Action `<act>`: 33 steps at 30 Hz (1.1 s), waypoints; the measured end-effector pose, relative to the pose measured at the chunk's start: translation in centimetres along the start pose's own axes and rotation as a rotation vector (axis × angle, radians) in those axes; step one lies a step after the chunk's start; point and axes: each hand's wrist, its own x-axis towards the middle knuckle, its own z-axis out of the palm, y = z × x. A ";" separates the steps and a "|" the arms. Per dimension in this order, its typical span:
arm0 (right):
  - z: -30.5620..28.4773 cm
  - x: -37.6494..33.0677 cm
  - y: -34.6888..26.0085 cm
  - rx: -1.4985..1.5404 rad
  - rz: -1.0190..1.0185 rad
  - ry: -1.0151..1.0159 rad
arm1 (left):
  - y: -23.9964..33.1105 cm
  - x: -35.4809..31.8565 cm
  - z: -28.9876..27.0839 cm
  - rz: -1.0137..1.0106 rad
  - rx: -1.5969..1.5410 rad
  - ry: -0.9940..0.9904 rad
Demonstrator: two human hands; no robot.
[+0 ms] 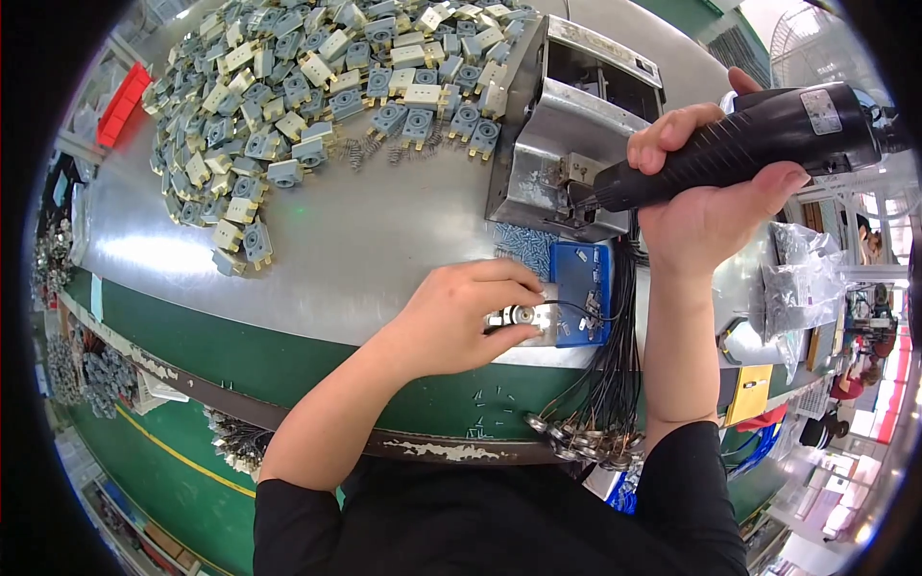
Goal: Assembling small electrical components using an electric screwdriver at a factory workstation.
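My right hand (715, 206) is wrapped round a black electric screwdriver (725, 144), which lies tilted with its tip pointing left. That tip meets the front of a metal screw feeder (567, 134). My left hand (471, 312) pinches a small metal part with a round silver centre (521, 315), partly covered by the fingers. A thin black wire runs from this part to the right, over a blue tray (581, 288) that holds small metal pieces. Behind the left fingers lies a heap of small screws (526, 248).
A big pile of grey and cream plastic housings (317, 86) covers the far left of the metal table, with loose springs (360, 152) at its edge. Black cables with round metal ends (586, 432) hang over the front edge. Plastic bags (807, 278) lie at right; a red bin (125, 104) stands far left.
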 end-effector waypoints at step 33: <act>4.1 -7.6 -2.9 0.029 0.267 -0.320 | -0.4 -1.0 -0.1 -0.066 0.051 0.015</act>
